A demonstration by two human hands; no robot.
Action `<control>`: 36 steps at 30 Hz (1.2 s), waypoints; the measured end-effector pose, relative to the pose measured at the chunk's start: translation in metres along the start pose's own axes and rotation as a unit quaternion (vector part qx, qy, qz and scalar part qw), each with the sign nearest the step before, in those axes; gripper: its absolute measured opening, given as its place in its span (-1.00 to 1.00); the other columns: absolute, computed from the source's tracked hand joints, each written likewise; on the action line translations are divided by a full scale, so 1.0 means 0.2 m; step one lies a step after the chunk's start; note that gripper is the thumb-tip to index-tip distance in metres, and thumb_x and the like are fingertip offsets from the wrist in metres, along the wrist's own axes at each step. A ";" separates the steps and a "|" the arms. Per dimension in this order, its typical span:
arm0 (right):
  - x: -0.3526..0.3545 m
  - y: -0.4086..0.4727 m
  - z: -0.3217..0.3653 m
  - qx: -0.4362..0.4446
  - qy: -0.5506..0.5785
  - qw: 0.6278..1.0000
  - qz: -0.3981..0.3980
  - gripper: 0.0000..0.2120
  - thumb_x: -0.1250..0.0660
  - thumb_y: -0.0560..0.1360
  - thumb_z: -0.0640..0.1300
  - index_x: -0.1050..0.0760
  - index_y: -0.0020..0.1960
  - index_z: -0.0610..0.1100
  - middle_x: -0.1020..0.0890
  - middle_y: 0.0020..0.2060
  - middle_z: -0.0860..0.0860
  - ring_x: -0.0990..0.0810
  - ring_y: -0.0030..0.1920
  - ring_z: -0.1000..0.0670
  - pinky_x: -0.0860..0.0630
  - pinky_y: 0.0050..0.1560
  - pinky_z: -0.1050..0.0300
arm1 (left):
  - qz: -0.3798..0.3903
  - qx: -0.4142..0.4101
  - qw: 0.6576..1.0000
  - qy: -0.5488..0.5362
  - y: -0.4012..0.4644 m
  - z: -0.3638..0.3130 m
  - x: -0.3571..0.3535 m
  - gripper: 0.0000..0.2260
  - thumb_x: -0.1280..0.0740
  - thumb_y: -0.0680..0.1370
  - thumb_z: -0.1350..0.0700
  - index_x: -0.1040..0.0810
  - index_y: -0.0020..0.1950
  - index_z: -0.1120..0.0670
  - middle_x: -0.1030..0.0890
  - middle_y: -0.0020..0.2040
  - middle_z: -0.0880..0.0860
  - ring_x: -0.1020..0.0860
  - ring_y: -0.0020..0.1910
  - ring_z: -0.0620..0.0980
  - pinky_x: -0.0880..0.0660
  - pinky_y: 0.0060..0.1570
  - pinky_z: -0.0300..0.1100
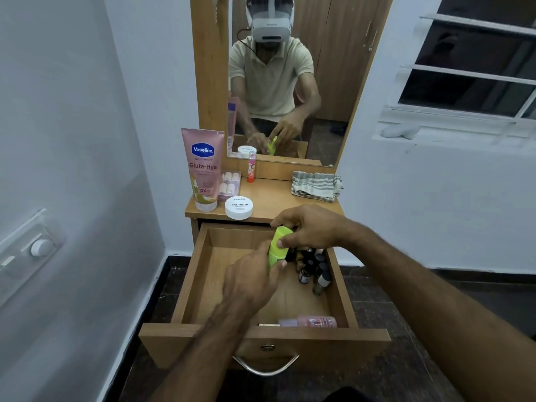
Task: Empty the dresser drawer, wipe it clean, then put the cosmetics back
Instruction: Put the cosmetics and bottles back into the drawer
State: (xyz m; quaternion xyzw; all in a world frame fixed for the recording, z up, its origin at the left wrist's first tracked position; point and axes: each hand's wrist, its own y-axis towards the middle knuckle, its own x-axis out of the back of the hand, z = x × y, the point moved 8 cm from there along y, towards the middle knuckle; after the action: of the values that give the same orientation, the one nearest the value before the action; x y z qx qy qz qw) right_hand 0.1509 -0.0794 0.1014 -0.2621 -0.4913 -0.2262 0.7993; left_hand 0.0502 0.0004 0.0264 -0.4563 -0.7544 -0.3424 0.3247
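Open dresser drawer (pixel 203 274) with both hands above it. The left hand (pixel 252 281) holds a grip on the lower body of a lime-green bottle (pixel 278 247); the right hand (pixel 311 227) pinches its cap end, bottle tilted over the drawer. Small dark nail polish bottles (pixel 314 268) cluster at the drawer's right side; a pink bottle (pixel 310 321) lies near its front wall. On the table (pixel 275 198): Vaseline tube (pixel 203 169), white nail polish remover jar (pixel 239 207), clear pack of small bottles (pixel 230 185), orange-capped stick (pixel 251 166), folded striped cloth (pixel 316 185).
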 end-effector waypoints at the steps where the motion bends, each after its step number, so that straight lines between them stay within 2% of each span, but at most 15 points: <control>1: -0.01 0.00 0.00 0.005 0.015 1.000 0.003 -0.58 -0.51 0.47 0.08 -0.57 0.30 0.05 -0.67 0.08 0.10 -0.65 0.05 0.02 -0.61 0.11 0.01 | 0.001 -0.003 1.000 -0.004 0.00 0.00 0.00 -0.67 -0.23 0.62 -0.19 -0.37 0.34 -0.10 -0.54 -0.17 -0.13 -0.55 -0.21 -0.01 -0.50 -0.22 -0.05; 4: 0.01 0.02 -0.02 -0.010 -0.014 0.999 -0.027 -0.67 -0.52 0.43 0.15 -0.64 0.13 0.03 -0.68 -0.06 0.11 -0.63 -0.04 0.06 -0.62 0.05 -0.06 | 0.009 -0.001 1.000 -0.004 0.00 0.00 -0.01 -0.56 -0.23 0.63 -0.18 -0.28 0.48 -0.10 -0.57 -0.11 -0.12 -0.55 -0.19 -0.02 -0.42 -0.24 -0.09; 6: 0.02 0.03 -0.04 -0.034 -0.074 0.996 -0.046 -0.66 -0.50 0.41 0.24 -0.63 0.05 0.05 -0.65 -0.11 0.12 -0.60 -0.07 0.06 -0.62 -0.01 -0.08 | 0.017 0.014 1.000 0.000 0.01 0.02 -0.03 -0.45 -0.23 0.63 -0.17 -0.18 0.58 -0.06 -0.64 0.13 -0.04 -0.62 0.02 0.02 -0.51 -0.10 -0.04; 7: 0.02 0.03 -0.05 -0.045 -0.109 0.992 -0.051 -0.64 -0.48 0.40 0.28 -0.62 0.04 0.06 -0.64 -0.11 0.11 -0.59 -0.07 0.05 -0.61 -0.04 -0.06 | 0.017 0.022 1.000 0.006 0.01 0.03 -0.03 -0.43 -0.23 0.64 -0.15 -0.16 0.60 -0.05 -0.62 0.25 -0.02 -0.61 0.13 0.03 -0.53 -0.01 -0.03; 9: -0.02 0.03 -0.06 -0.061 -0.168 0.983 -0.050 -0.60 -0.47 0.38 0.32 -0.60 0.05 0.06 -0.64 -0.10 0.09 -0.58 -0.07 0.03 -0.57 -0.14 0.02 | 0.008 0.035 0.999 0.013 0.02 0.05 -0.02 -0.45 -0.21 0.65 -0.08 -0.15 0.61 -0.04 -0.57 0.35 -0.03 -0.58 0.23 0.02 -0.52 0.08 -0.05; 12: -0.10 0.04 -0.09 -0.073 -0.200 0.976 -0.032 -0.58 -0.47 0.40 0.31 -0.60 0.07 0.03 -0.65 -0.08 0.07 -0.58 -0.06 0.01 -0.45 -0.22 0.09 | -0.006 0.044 0.999 0.008 0.02 0.05 -0.01 -0.49 -0.22 0.65 -0.03 -0.20 0.59 -0.07 -0.56 0.37 -0.07 -0.58 0.24 -0.02 -0.55 0.13 -0.06; 18: -0.18 0.07 -0.14 -0.096 -0.227 0.968 -0.040 -0.61 -0.46 0.43 0.26 -0.58 0.08 0.01 -0.63 -0.11 0.07 -0.58 -0.10 0.00 -0.59 -0.11 0.02 | -0.033 0.046 0.998 -0.004 0.01 0.05 0.02 -0.54 -0.27 0.63 0.05 -0.29 0.53 -0.09 -0.55 0.36 -0.10 -0.57 0.22 -0.06 -0.57 0.13 -0.07; 21: -0.18 0.07 -0.14 -0.095 -0.222 0.969 -0.048 -0.61 -0.47 0.43 0.24 -0.56 0.12 0.03 -0.63 -0.06 0.07 -0.58 -0.06 0.00 -0.59 -0.08 0.01 | -0.038 0.051 0.998 -0.011 0.01 0.05 0.03 -0.56 -0.27 0.63 0.05 -0.30 0.51 -0.10 -0.54 0.36 -0.11 -0.58 0.21 -0.08 -0.57 0.12 -0.08; 27: -0.17 0.08 -0.13 -0.093 -0.230 0.968 -0.036 -0.57 -0.51 0.42 0.20 -0.53 0.18 0.02 -0.63 0.00 0.06 -0.57 -0.02 -0.02 -0.46 -0.21 0.08 | -0.040 0.051 0.998 -0.019 0.01 0.05 0.04 -0.56 -0.26 0.63 0.03 -0.30 0.51 -0.09 -0.51 0.39 -0.12 -0.56 0.23 -0.09 -0.55 0.10 -0.11; 31: -0.04 0.12 -0.04 -0.073 -0.184 0.976 -0.093 -0.71 -0.43 0.48 0.22 -0.54 0.08 0.07 -0.61 -0.08 0.11 -0.57 -0.03 0.01 -0.43 -0.23 0.10 | -0.047 0.061 0.997 -0.022 0.00 0.06 0.05 -0.54 -0.26 0.63 0.02 -0.28 0.53 -0.08 -0.47 0.41 -0.12 -0.53 0.27 -0.11 -0.52 0.17 -0.13; 34: 0.07 0.21 0.05 -0.052 -0.145 0.977 -0.146 -0.59 -0.39 0.53 0.16 -0.48 0.33 0.08 -0.59 0.17 0.09 -0.57 0.15 0.00 -0.56 0.01 0.01 | -0.064 0.058 0.996 -0.022 0.00 0.05 0.06 -0.53 -0.25 0.63 0.02 -0.28 0.54 -0.05 -0.44 0.44 -0.10 -0.50 0.31 -0.10 -0.51 0.22 -0.12; 36: 0.10 0.31 0.08 -0.050 -0.142 0.977 -0.149 -0.47 -0.38 0.55 0.06 -0.36 0.48 0.03 -0.48 0.37 0.05 -0.51 0.29 -0.04 -0.55 0.16 -0.05 | -0.078 0.068 0.994 -0.023 0.00 0.07 0.08 -0.52 -0.26 0.62 0.03 -0.28 0.55 -0.03 -0.41 0.47 -0.09 -0.49 0.34 -0.09 -0.50 0.26 -0.12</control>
State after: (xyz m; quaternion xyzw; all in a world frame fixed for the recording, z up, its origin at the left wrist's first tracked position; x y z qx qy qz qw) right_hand 0.1865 -0.0236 0.1141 -0.2548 -0.6212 -0.3276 0.6647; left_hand 0.0421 0.0189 0.0315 -0.3809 -0.8163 -0.3043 0.3099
